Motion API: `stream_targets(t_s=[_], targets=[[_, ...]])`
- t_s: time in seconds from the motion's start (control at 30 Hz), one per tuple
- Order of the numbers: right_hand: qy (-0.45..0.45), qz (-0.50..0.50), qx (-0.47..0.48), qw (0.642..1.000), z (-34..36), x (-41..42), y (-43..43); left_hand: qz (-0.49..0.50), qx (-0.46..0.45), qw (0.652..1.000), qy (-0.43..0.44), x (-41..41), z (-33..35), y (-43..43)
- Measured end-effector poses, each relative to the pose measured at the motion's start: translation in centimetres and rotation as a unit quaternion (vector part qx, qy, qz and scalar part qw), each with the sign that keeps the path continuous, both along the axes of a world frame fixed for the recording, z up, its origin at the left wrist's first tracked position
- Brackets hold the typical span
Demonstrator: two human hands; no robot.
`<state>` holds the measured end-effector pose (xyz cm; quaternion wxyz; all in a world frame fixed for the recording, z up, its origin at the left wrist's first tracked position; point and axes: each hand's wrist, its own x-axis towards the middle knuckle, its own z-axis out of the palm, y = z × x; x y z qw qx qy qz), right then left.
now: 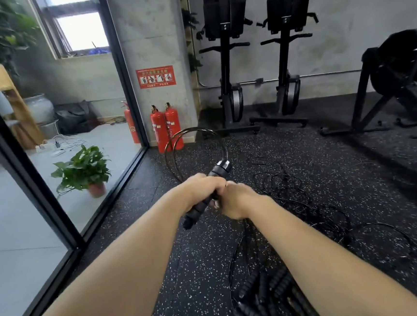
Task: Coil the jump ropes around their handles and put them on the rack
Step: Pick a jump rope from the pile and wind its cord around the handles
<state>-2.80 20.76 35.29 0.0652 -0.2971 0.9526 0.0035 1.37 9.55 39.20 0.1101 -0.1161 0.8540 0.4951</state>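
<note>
Black rubber floor (316, 163), flecked white, runs past the held handles (199, 211) to a concrete wall with two upright rowing machines (231, 80). Up-left of the handles I see two red fire extinguishers (167, 128); further left, a glass wall (52, 176) and a potted plant (85, 171). Right of them, loose ropes (294, 195) tangle, hard to trace. Below, a pile of ribbed handles (264, 294) is partly hidden by a forearm. The left hand (202, 187) wraps the handles; the right hand (236, 198) curls tight beside it. Their rope (196, 143) loops above.

blk handles (199, 210) tilted, cord (193, 129) looped above | other ropes (269, 293) heaped, floor (303, 162)
</note>
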Motion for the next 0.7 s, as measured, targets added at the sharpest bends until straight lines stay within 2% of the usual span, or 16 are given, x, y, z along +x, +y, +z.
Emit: stream_targets(t_s=[0.1, 0.17, 0.27, 0.4, 0.53, 0.7], targets=[[0.012, -0.002, -0.037, 0.999, 1.1, -0.1, 0.7, -0.021, -0.055, 0.998, 0.004, 0.5, 1.2, -0.5], [0.015, -0.003, -0.065, 0.998, 1.8, -0.2, 1.2, -0.011, -0.058, 0.998, 0.013, 0.9, 1.4, -1.2], [0.028, -0.026, -0.05, 0.998, 2.6, -1.4, 2.3, 0.03, -0.069, 0.996, 0.049, 1.7, 1.6, -3.6], [0.025, -0.079, -0.059, 0.995, 3.7, -3.6, 4.3, 0.059, -0.126, 0.989, 0.047, 3.8, 1.6, -7.7], [0.09, -0.01, -0.149, 0.985, 7.3, -4.1, 2.9, 0.054, -0.165, 0.985, 0.013, 5.7, 0.5, -8.7], [0.19, 0.074, -0.177, 0.963, 12.5, -4.1, 0.2, 0.057, -0.129, 0.99, 0.02, 5.6, 0.3, -8.2]])
